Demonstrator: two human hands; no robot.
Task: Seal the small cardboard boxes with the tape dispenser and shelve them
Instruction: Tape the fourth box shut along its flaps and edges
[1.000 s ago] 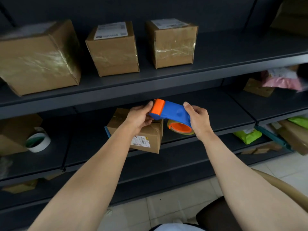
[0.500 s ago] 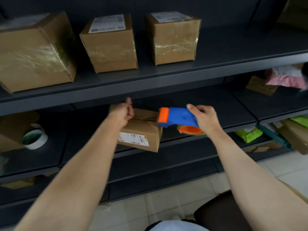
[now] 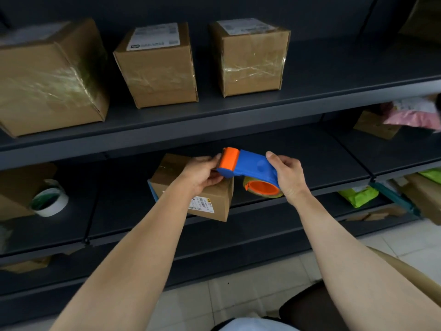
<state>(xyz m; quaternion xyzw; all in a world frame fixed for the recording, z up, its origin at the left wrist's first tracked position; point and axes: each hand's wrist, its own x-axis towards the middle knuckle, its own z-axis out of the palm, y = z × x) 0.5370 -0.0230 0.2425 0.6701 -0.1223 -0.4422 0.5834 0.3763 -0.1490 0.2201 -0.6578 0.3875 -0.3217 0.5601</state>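
A blue tape dispenser (image 3: 249,166) with an orange head and an orange-cored roll hangs over the right top edge of a small cardboard box (image 3: 211,201). The box stands at the front of the middle shelf (image 3: 310,192) with a white label on its near face. My right hand (image 3: 289,179) grips the dispenser's blue body from the right. My left hand (image 3: 202,173) pinches at the orange head, above the box top. Three taped boxes stand on the upper shelf (image 3: 214,120): a large one (image 3: 47,77), a middle one (image 3: 158,68) and a right one (image 3: 250,59).
A white tape roll (image 3: 50,202) leans against a cardboard box at the left of the middle shelf. A green mailer (image 3: 358,196), a pink mailer (image 3: 411,115) and flat cardboard (image 3: 375,126) lie on the right-hand shelves. Pale floor tiles (image 3: 238,297) lie below.
My left hand left the box's top left corner and came back to the dispenser's orange head. My right hand lifted the dispenser up and left over the box.
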